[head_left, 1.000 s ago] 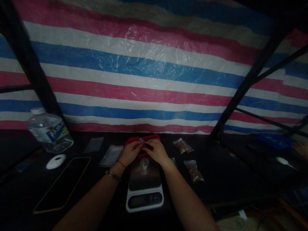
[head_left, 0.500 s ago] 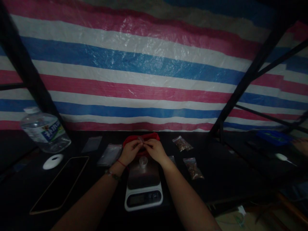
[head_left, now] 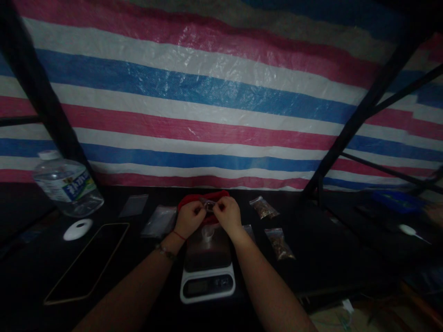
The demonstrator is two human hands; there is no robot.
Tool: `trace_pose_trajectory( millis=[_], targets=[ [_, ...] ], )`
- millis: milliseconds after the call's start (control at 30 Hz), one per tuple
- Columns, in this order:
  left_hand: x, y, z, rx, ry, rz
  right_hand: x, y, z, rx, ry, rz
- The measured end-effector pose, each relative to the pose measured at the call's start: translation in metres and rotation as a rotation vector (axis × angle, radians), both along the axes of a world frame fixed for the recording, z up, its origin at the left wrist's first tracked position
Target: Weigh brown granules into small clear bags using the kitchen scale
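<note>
Between both hands a small clear zip bag [head_left: 208, 203] is pinched at its edges, its mouth spread apart. My left hand [head_left: 189, 218] is closed on its left side, and my right hand [head_left: 228, 215] is closed on its right. Behind and below them lies a red bag or cloth [head_left: 188, 198], partly covered by the hands. Nearer to me stands a white kitchen scale [head_left: 207, 281] with a dark plate. A small clear cup [head_left: 207, 234] sits on that plate, just below the fingers. What the zip bag contains, if anything, is too dim to tell.
Filled zip bags [head_left: 279, 243] lie right of the scale. To the left are a stack of clear bags [head_left: 159, 221], a phone [head_left: 88, 263], a white mouse-like object [head_left: 78, 229] and a large bottle [head_left: 67, 186]. Far right, a blurred hand [head_left: 434, 213] is near a blue tray [head_left: 394, 201].
My hands have drawn slightly apart, and the mouth of the zip bag between them has opened wider. The whole view has shifted a little.
</note>
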State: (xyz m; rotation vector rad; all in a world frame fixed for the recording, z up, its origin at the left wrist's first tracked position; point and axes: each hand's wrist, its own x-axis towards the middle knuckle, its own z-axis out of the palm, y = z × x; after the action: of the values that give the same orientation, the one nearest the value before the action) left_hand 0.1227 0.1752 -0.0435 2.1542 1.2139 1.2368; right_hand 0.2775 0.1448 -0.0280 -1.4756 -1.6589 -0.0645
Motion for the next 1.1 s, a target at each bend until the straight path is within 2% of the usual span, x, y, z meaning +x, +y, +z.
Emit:
trace_pose_trajectory(
  millis=[133,267,367,533,700,800,933,1000,1100],
  targets=[
    [-0.005,0.003,0.002,0.054,-0.049,0.012,0.002,0.002,-0.001,0.021,0.124,0.137],
    [-0.011,0.005,0.005,0.152,-0.086,-0.055,0.006,0.008,-0.003,0.073,0.326,0.25],
    [-0.013,0.003,0.006,0.171,-0.076,-0.073,0.01,0.014,-0.011,-0.009,0.504,0.26],
    [-0.015,0.005,0.002,0.142,-0.073,-0.105,0.011,0.019,-0.018,-0.198,0.725,0.384],
    [-0.025,0.017,0.0,0.129,-0.061,0.008,0.012,0.019,-0.015,-0.29,0.879,0.474],
    [-0.032,0.025,-0.001,0.186,-0.001,0.102,0.014,0.021,-0.015,-0.26,0.916,0.449],
    [-0.041,0.034,-0.004,0.222,0.145,0.226,0.015,0.022,-0.016,-0.201,0.892,0.302],
    [-0.045,0.037,-0.007,0.175,0.22,0.218,0.014,0.02,-0.016,-0.216,0.833,0.239],
    [-0.047,0.04,-0.012,0.076,0.291,0.134,0.012,0.02,-0.019,-0.194,0.719,0.188]
  ],
)
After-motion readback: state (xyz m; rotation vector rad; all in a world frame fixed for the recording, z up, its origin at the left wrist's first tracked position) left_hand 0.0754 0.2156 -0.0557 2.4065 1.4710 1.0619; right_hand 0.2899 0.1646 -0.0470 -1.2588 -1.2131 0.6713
